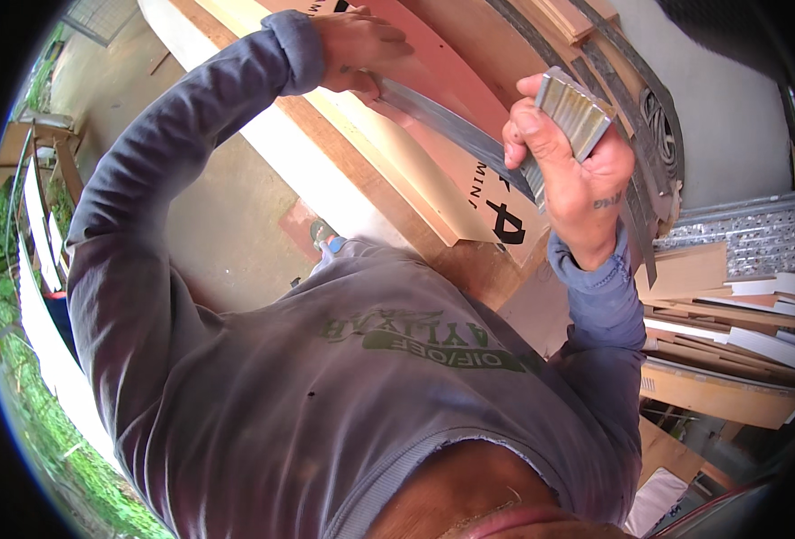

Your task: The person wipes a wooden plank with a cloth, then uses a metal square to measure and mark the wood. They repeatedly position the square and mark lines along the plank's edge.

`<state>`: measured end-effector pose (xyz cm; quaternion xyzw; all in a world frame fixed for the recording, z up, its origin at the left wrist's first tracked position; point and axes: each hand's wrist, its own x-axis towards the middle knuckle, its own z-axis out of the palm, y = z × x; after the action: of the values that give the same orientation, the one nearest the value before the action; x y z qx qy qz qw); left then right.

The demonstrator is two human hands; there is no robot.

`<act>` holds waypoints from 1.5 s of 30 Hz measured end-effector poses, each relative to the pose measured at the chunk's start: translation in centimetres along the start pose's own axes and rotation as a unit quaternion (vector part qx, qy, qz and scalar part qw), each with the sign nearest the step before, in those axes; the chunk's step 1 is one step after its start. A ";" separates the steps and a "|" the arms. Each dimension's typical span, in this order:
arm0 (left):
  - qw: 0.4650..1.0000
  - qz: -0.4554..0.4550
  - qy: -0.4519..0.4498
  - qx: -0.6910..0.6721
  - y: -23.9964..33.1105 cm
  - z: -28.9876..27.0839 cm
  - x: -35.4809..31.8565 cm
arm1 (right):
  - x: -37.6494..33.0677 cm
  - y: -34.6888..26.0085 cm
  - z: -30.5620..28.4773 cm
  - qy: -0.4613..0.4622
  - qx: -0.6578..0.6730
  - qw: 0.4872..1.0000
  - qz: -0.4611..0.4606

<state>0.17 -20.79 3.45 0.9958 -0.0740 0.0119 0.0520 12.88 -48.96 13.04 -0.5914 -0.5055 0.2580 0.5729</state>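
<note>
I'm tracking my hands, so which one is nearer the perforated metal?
Right. The right hand is left of the perforated metal, gripping a ribbed piece; the left hand is farther left, by the pink sheet.

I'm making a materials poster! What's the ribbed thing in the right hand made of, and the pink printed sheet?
Ribbed thing: probably shiny metal; its ridges gleam. Pink printed sheet: smooth-looking, maybe paper or plastic; its thin edge fits either.

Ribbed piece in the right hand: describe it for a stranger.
Find the pinkish sheet near the top, then the right hand. Its grip holds the ribbed piece, yellowish with grey edges; parallel ridges set it apart from the long grey strip.
</note>
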 end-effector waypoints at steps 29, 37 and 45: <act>0.997 -0.051 0.011 0.047 0.4 1.0 1.2 | -2.0 3.7 -0.2 0.016 0.062 0.998 0.019; 0.994 -0.101 -0.049 0.003 3.2 -2.2 1.6 | -2.4 0.8 -2.3 0.049 0.069 0.996 0.008; 0.997 0.082 -0.001 -0.013 3.7 1.3 2.9 | -4.1 -0.3 -3.4 0.032 0.006 0.998 0.053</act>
<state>2.50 -25.02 2.60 0.9857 -0.1553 0.0146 0.0634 14.29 -54.08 12.88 -0.6219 -0.4533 0.2714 0.5780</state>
